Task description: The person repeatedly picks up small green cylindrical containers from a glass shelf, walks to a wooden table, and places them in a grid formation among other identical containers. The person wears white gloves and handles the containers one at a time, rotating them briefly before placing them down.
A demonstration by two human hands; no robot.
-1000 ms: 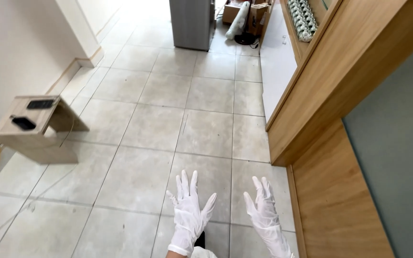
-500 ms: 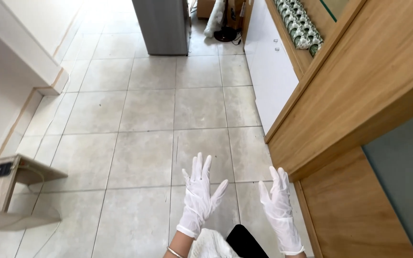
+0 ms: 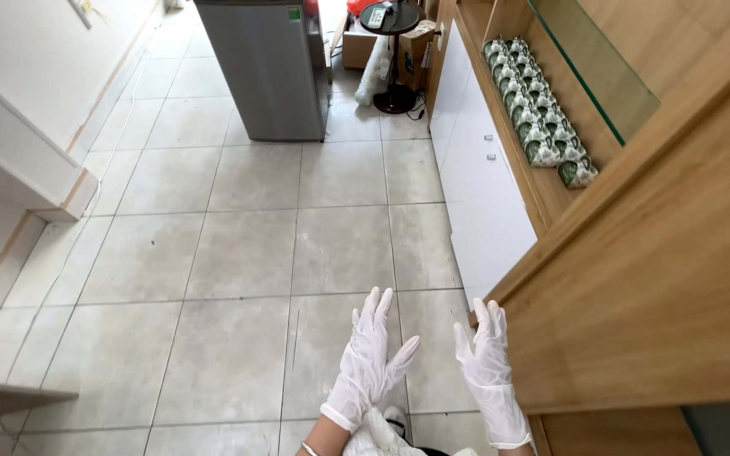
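Left hand: left hand (image 3: 369,359) at about 6 o'clock in the head view, white disposable glove, fingers together and straight, thumb out to the side; flat open, nothing in it.
Right hand: right hand (image 3: 492,371) just beside it toward 5 o'clock, same white glove, palm turned inward, fingers extended; open and empty too.
Nearest thing: wooden cabinet panel (image 3: 661,279) at 3 o'clock, close alongside the right hand; I cannot tell whether glove and wood touch.
Handling note: judging by the loose glove cuffs and the bunched white cloth (image 3: 378,431) at the wrists, the gloves look best snugged down to the fingertips before anything gets gripped; thin film slips on smooth wood.
Floor: pale grey tiled floor (image 3: 238,253) with dark grout lines, faint scuffs, running from 6 up to 12 o'clock.
Left edge: white wall base and step (image 3: 35,169) at 9 to 10 o'clock.
Mid right: white cabinet doors (image 3: 475,186) at 2 o'clock; above them a wooden shelf holding a row of green-patterned cups (image 3: 538,110) behind glass.
Far: small grey refrigerator (image 3: 268,67) at 12 o'clock; beyond it a round dark pedestal table (image 3: 392,51) and a cardboard box (image 3: 356,46) at 1 o'clock.
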